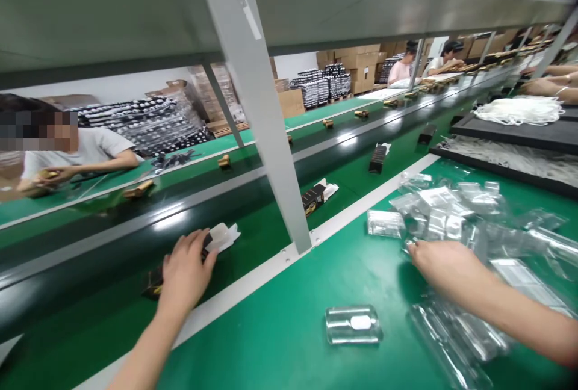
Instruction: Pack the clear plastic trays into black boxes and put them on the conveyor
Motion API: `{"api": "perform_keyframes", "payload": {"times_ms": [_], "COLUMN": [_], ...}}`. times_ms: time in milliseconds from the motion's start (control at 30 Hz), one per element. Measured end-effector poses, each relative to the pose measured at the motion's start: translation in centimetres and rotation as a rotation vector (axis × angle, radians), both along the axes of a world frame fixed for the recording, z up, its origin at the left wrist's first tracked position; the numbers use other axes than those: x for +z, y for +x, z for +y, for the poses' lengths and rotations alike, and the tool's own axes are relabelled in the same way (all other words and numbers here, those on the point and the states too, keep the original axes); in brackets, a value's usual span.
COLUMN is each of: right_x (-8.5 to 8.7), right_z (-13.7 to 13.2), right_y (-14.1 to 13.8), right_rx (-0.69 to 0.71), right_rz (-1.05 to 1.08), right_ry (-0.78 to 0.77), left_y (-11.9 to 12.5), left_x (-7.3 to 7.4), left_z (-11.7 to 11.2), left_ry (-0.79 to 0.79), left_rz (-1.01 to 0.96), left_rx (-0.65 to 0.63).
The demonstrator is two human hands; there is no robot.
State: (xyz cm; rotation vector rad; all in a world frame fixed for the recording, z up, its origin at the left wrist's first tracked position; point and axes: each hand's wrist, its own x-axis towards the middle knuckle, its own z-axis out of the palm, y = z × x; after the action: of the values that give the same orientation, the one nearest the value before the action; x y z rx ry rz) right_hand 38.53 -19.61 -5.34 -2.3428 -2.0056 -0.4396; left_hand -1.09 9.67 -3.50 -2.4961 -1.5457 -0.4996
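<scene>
My left hand [187,266] reaches over the conveyor belt, its fingers curled over a small black box [152,281]. White flaps and a pale insert stick out of the box's open end, and my hand covers its middle. On the right, my right hand [440,263] is closed at the edge of a heap of clear plastic trays [438,221]. Its fingertips pinch a piece of clear plastic, mostly hidden by the hand. A single clear plastic tray [353,325] lies apart on the green table [271,324], between my two hands.
More black boxes [377,158] lie on the belt [343,191]. A grey post [271,107] rises between my hands, beneath an overhead shelf. Dark trays [519,134] hold white cords [519,110] at right. Brass-coloured parts [139,189] lie along the far line, where a person [97,149] works.
</scene>
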Motion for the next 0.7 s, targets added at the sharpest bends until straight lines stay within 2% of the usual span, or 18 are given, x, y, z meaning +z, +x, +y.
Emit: {"api": "perform_keyframes", "payload": {"times_ms": [100, 167, 267, 333, 400, 500, 600, 700], "right_x": [0.4, 1.0, 1.8, 2.3, 2.8, 3.3, 3.2, 2.7], "right_z": [0.8, 1.4, 1.8, 1.8, 1.7, 1.5, 1.3, 1.5], "right_y": [-1.8, -3.7, -6.2, -7.0, -7.3, -8.2, -10.3, -11.6], "right_rx": [0.157, 0.299, 0.493, 0.560, 0.564, 0.453, 0.347, 0.371], "right_rz": [0.037, 0.088, 0.162, 0.225, 0.313, 0.386, 0.354, 0.302], "right_ry": [-0.071, -0.114, -0.168, -0.160, -0.104, 0.004, 0.045, 0.032], "left_y": [2.7, 4.0, 4.9, 5.1, 5.0, 5.0, 5.0, 5.0], "left_x": [-1.0, -1.8, -3.2, -3.9, -4.2, -4.2, -4.0, -3.9], "left_z": [-4.1, -7.5, -12.8, -16.0, -18.6, -20.9, -21.6, -21.7], "left_ry": [0.025, -0.024, -0.163, -0.238, -0.282, -0.305, -0.324, -0.340], "left_rz": [-0.165, -0.312, -0.454, -0.492, -0.501, -0.522, -0.590, -0.644], "left_rx": [-0.114, -0.179, -0.176, -0.163, -0.184, -0.232, -0.228, -0.217]}}
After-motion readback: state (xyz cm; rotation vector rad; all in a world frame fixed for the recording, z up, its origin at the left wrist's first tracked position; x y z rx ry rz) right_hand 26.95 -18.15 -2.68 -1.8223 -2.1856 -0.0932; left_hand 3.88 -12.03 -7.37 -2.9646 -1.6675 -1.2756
